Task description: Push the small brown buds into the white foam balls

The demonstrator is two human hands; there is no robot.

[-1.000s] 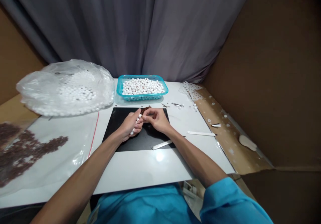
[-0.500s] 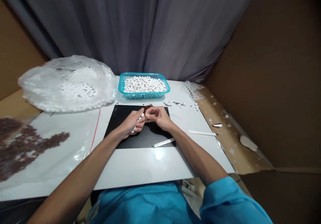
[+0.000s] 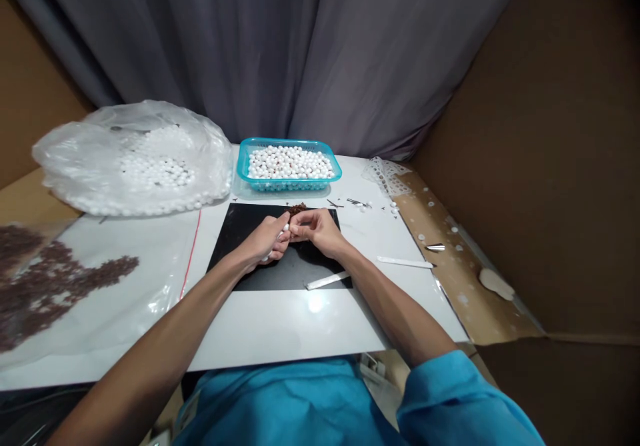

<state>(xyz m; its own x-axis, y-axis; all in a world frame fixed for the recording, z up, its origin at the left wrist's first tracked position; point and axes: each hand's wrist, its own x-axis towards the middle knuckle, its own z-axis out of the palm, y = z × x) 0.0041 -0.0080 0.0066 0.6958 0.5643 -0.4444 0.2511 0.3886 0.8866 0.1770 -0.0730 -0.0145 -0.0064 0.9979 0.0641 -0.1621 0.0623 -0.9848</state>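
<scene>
Both my hands meet over a black mat [image 3: 250,269] on the white table. My left hand [image 3: 265,239] is curled shut around several white beads, with one bead pinched at its fingertips. My right hand [image 3: 315,229] is closed in a pinch against that bead; what it holds is too small to make out. A little heap of brown bits [image 3: 299,209] lies on the mat just beyond my fingers. A teal basket [image 3: 289,183] full of white beads stands right behind the mat.
A clear plastic bag of white beads [image 3: 135,166] lies at the back left. A bag of brown bits [image 3: 45,286] lies at the left. White strips [image 3: 327,280] [image 3: 404,262], scattered beads and a metal cone [image 3: 434,247] lie at the right, beside cardboard walls.
My hands stay joined over the mat with only slight finger movement. The camera has tilted a little, shifting the scene slightly upward.
</scene>
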